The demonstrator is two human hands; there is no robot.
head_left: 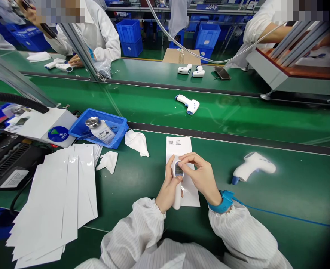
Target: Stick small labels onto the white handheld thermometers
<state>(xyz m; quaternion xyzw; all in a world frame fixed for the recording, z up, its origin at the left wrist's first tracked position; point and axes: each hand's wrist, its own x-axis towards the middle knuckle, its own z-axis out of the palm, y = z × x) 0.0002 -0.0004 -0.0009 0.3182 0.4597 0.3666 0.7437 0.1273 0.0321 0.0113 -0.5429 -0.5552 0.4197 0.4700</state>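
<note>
My left hand [167, 190] is wrapped around the handle of a white infrared thermometer [177, 200], held with its screen end up and facing me. On that end is a dark, finely striped screen area [179, 169]. My right hand [201, 175] is closed at the same end, thumb on the edge of the screen and fingers bent over the top. Whether a small film or label is between those fingertips, I cannot tell. Under both hands lies a white sheet [191, 194] with small barcode-like prints at its top.
Right of my hands lies another white thermometer [253, 166]; one more [189, 104] rests on the green belt [142, 99]. At left are white sheets [49, 198], crumpled wipes [137, 142] and a blue tray [120, 130] with a bottle. A blue cord [283, 215] trails from my right wrist. Co-workers sit opposite.
</note>
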